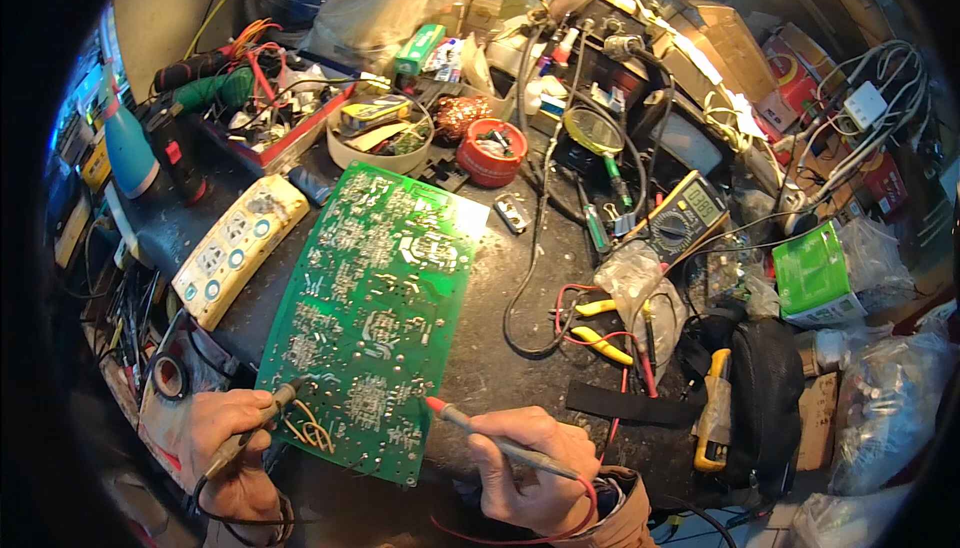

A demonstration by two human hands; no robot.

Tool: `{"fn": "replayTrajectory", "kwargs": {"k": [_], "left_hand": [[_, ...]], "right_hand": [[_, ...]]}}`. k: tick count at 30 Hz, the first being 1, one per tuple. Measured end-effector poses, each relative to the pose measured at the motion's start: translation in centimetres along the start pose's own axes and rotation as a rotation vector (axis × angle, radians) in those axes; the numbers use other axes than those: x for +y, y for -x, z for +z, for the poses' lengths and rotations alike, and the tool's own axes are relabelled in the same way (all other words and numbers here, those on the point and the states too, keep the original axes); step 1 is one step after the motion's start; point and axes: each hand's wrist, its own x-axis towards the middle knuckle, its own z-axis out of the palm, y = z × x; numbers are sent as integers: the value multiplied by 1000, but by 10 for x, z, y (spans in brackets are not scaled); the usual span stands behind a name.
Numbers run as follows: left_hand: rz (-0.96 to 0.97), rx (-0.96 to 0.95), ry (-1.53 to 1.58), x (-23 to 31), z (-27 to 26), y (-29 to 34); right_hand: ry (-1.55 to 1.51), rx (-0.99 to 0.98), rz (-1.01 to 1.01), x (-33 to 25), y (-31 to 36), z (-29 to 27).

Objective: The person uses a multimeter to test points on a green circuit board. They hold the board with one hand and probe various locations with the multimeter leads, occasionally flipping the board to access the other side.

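Note:
A large green circuit board [330,333] lies solder side up on the dark bench in front of me, dotted with solder joints. My left hand [232,448] grips a dark test probe [268,410], its tip at the board's lower left edge. Between the fingers of my right hand [532,468] is a red-tipped test probe [470,421], pointing at the board's lower right edge; contact with the board cannot be made out. Tan wires [310,430] loop over the board near the left probe. A multimeter [688,216] with a lit display stands at the right.
A power strip [238,250] sits left of the board. Behind it are a round tub of parts [380,138] and a red round container [491,153]. Yellow-handled pliers [603,333], a black cable [530,318] and a green box [815,273] lie to the right.

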Motion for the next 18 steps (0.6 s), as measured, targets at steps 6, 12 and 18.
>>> {"fn": "replayTrajectory", "kwargs": {"k": [6, 12, 18], "left_hand": [[-18, -27, -34, -3, -7, 4], [-55, 8, 15, -1, -4, 7], [8, -15, -16, 2, -3, 1]], "right_hand": [[-4, -3, -85, 1, -5, 1], [-7, 17, -116, 1, -5, 1], [11, -13, -27, 1, 0, 2]]}}
